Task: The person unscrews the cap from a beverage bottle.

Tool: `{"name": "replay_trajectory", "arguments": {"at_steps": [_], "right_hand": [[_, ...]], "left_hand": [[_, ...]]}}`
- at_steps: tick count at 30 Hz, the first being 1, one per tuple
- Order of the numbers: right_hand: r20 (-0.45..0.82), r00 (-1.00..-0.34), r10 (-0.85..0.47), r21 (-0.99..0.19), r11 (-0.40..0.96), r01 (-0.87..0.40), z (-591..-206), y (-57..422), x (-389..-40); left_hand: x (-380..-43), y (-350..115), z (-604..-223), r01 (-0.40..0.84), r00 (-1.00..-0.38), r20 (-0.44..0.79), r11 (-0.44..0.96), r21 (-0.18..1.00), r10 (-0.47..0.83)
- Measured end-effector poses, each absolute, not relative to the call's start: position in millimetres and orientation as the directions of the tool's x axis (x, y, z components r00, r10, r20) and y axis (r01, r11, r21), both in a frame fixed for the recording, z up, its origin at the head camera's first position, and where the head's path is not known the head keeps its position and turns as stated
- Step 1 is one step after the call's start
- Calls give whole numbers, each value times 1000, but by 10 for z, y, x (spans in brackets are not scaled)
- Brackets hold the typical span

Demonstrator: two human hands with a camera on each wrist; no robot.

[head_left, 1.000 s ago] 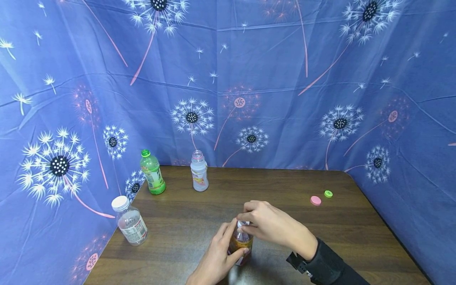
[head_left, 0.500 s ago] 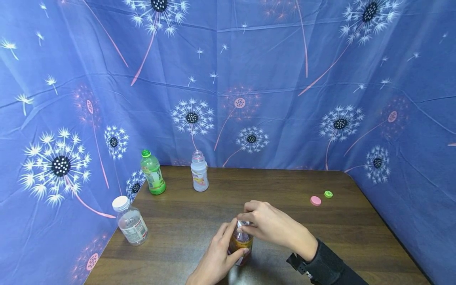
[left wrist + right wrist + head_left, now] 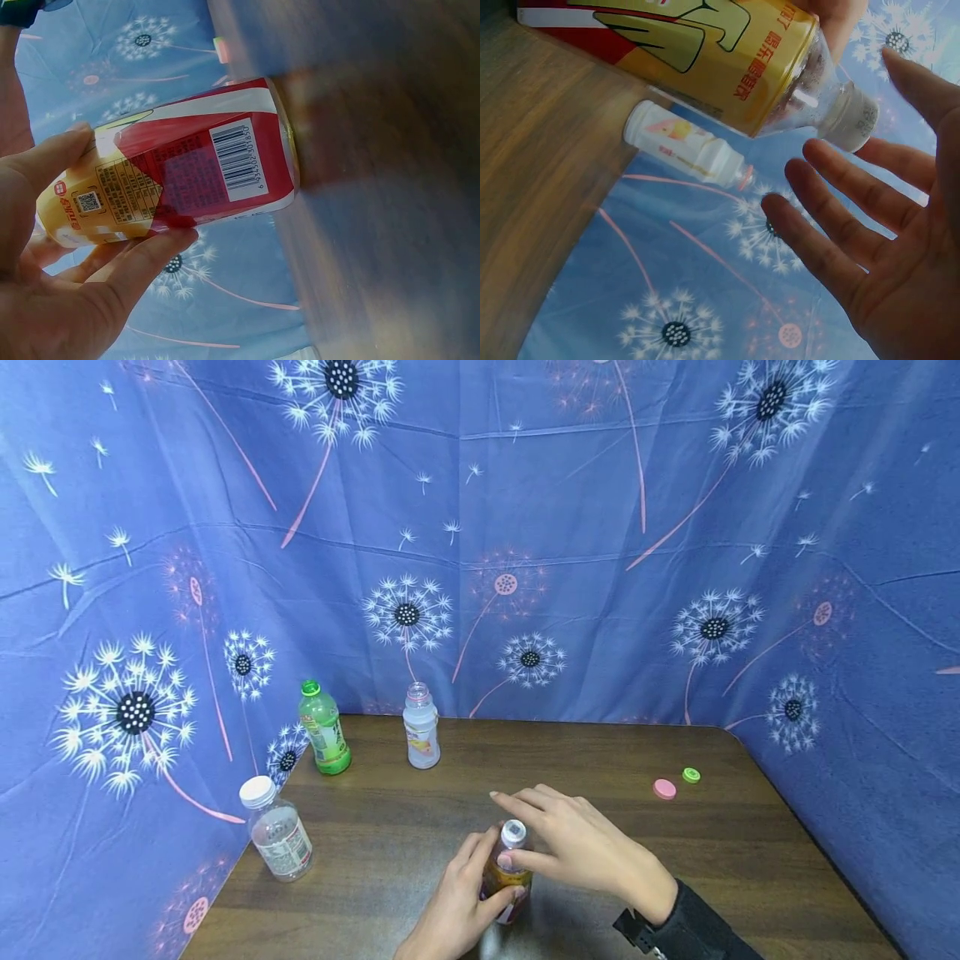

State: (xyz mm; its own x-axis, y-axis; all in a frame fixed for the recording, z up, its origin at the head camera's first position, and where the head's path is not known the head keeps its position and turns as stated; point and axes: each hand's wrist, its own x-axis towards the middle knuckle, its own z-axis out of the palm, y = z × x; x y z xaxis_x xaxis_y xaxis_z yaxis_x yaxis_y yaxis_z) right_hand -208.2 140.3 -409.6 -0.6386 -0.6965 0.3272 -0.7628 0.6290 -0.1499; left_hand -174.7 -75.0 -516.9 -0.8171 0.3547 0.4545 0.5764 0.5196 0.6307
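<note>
My left hand (image 3: 453,902) grips a drink bottle (image 3: 187,169) with a red and yellow label, fingers on one side and thumb on the other. The bottle stands on the wooden table, its white cap (image 3: 513,833) on the neck. Right beside that cap is my right hand (image 3: 585,843), fingers spread and loose, with the thumb in front of the neck in the head view. In the right wrist view the fingers of the right hand (image 3: 885,225) are extended around the white cap (image 3: 853,118) without curling onto it.
At the back left of the table (image 3: 600,760) stand a green bottle (image 3: 326,731) and a whitish bottle (image 3: 422,727). A clear bottle with a white lid (image 3: 279,835) is at the left edge. A pink cap (image 3: 664,789) and a green cap (image 3: 692,775) lie at the right. Blue dandelion-print cloth surrounds the table.
My right hand's fingers have uncurled from the white cap and lifted off, so its top now shows. My left hand keeps its grip on the bottle. The head view has tilted slightly.
</note>
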Motion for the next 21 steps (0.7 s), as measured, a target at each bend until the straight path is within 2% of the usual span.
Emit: {"name": "replay_trajectory", "arguments": {"at_steps": [5,11,17,21], "right_hand": [[349,-694,-630,-208,670,-713,-4140,1532,-2092],[386,-734,-559,-215,719,-661,-4229,1740,-2125],[370,-792,-486,-248,770,-588,-4339,1968,-2148],[360,-821,-443,-259,798,-544,-4420,2143,-2162]], "left_hand": [[-1736,-744,-5162,551,-834,425,504,666,351],[-1713,-726,-5154,521,-853,394,522,675,342],[-1681,-737,-5110,465,-883,321,543,699,343],[-1663,-757,-5104,469,-881,329,542,698,339]]}}
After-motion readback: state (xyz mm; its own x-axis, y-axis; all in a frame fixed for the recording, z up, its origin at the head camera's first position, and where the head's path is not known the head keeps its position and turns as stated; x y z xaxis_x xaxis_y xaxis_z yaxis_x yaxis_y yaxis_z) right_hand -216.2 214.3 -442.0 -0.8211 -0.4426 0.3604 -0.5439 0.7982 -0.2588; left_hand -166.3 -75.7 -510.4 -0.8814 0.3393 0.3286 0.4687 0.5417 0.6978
